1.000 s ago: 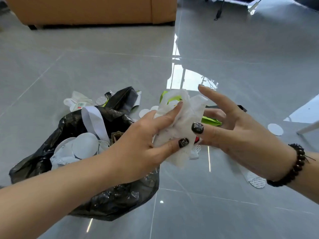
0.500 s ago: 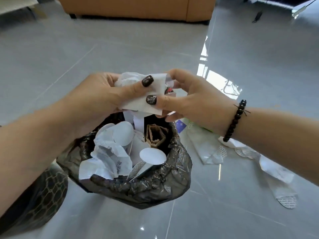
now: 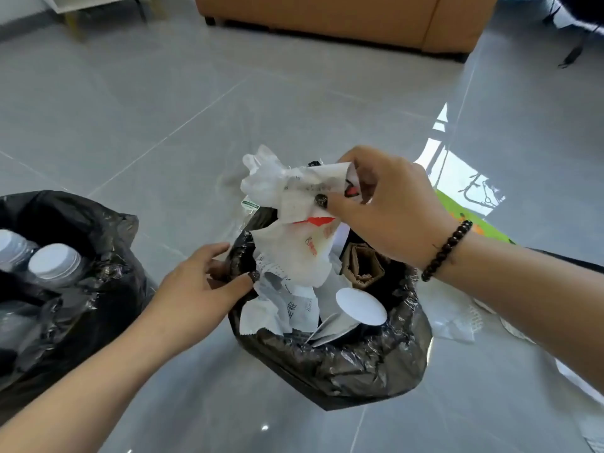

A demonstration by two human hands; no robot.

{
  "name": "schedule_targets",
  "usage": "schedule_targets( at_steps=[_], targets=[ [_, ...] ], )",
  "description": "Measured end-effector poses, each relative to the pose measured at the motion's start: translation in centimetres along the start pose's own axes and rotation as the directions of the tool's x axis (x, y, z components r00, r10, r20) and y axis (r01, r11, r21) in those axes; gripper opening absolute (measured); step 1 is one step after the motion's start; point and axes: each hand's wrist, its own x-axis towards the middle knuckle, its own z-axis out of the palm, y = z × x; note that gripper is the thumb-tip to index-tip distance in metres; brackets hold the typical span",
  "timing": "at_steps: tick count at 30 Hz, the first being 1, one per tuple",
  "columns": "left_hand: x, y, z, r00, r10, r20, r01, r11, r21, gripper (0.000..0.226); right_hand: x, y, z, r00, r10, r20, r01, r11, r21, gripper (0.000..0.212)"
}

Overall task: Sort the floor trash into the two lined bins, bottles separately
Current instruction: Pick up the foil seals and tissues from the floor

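The right hand (image 3: 389, 204) pinches a crumpled wrapper wad (image 3: 287, 188) above the paper-filled bin (image 3: 343, 367); the left hand (image 3: 202, 279) grips its liner rim (image 3: 240, 253). Next, release the wad inside.

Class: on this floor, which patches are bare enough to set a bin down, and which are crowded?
Free: grey tiles between the sofa and the paper bin, and tiles in front of both bins. Crowded: the floor right of the paper bin, littered with wrappers; the gap to the bottle bin is narrow.
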Motion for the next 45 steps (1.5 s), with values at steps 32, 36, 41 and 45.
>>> schedule_targets(
  at_steps=[32, 36, 41, 45],
  targets=[
    [-0.4, 2.1, 5.4, 0.95, 0.101, 0.295, -0.04, 0.978, -0.206, 0.043, 1.7, -2.6, 0.9, 0.762, 0.155, 0.629, 0.236, 0.838, -0.493, 0.032],
    [1.1, 2.8, 3.9, 0.966, 0.016, 0.259, 0.099, 0.899, -0.426, 0.019, 1.7, -1.3, 0.4, 0.877, 0.02, 0.481, 0.173, 0.92, -0.352, 0.038],
    [6.3, -1.3, 4.5, 0.991, -0.12, -0.06, 0.101, 0.961, -0.257, 0.023, 0.5, 0.8, 1.5, 0.845, 0.036, 0.533, 0.265, 0.839, -0.476, 0.032],
    [12.2, -3.4, 5.8, 0.96, -0.218, -0.175, 0.206, 0.975, -0.085, 0.05, 0.8, 0.6, 1.6, 0.852, 0.065, 0.519, 0.242, 0.831, -0.502, 0.034]
  ],
)
